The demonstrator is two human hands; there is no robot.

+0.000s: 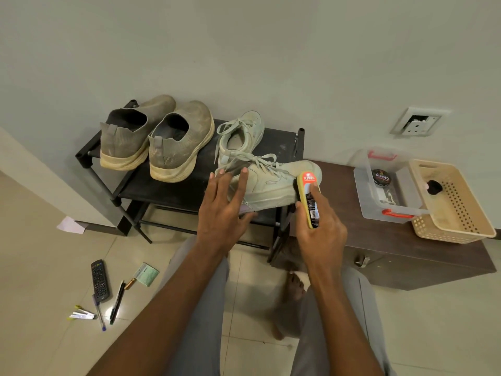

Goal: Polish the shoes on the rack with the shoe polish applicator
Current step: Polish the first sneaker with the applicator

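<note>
A pale laced sneaker [271, 183] lies sideways across the front right of the black shoe rack [168, 191]. My left hand [225, 210] rests on its heel end with straight, spread fingers. My right hand [320, 229] grips a yellow shoe polish applicator [309, 198] with a red label, its sponge side pressed against the sneaker's side near the toe. A second pale sneaker [244, 134] stands behind it on the rack. Two grey-brown knit slip-on shoes [157, 137] with cream soles sit on the rack's left half.
Right of the rack is a low dark cabinet [393, 240] carrying a clear box [379, 185] with a polish tin and a beige basket [461, 207]. A remote [100, 279], pens and small items lie on the tiled floor at left. My knees and bare foot are below.
</note>
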